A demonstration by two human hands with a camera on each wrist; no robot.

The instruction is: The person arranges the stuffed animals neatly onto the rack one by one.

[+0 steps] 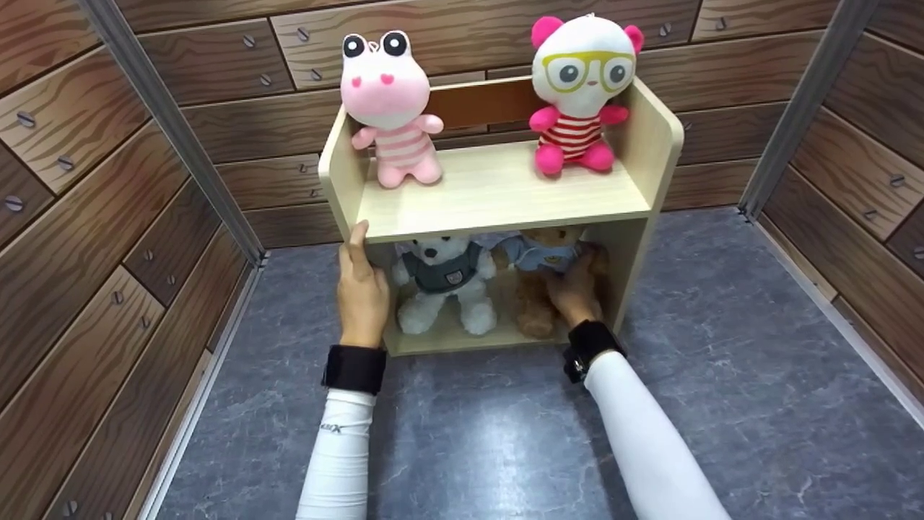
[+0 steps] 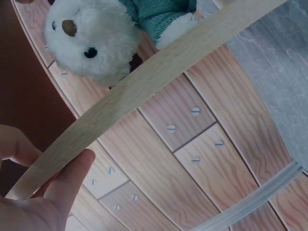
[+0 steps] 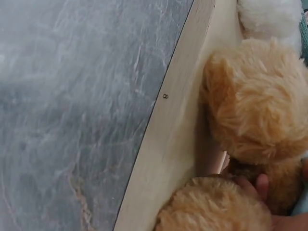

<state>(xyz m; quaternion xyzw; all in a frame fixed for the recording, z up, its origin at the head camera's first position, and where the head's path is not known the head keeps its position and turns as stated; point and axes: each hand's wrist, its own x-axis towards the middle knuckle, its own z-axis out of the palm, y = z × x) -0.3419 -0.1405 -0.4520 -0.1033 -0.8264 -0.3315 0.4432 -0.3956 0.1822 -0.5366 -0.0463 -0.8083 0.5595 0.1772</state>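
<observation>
A pale wooden two-tier shelf (image 1: 476, 191) stands on the floor. My left hand (image 1: 363, 303) grips the front edge of its left side panel (image 2: 115, 103), thumb on one side and fingers on the other. My right hand (image 1: 576, 289) reaches into the lower compartment and holds a brown teddy bear (image 1: 534, 300) in a light blue top. In the right wrist view, fingertips (image 3: 261, 186) show between the bear's furry legs (image 3: 260, 106); the rest of that hand is mostly hidden. Left of this bear sits a white teddy bear (image 1: 476, 307) in a dark green sweater.
On the upper tier sit a pink plush animal (image 1: 408, 148) with bulging eyes at left and a plush panda (image 1: 574, 137) with yellow glasses at right. Wood-patterned walls (image 1: 238, 130) enclose the grey marbled floor (image 1: 476, 433) at the back and sides.
</observation>
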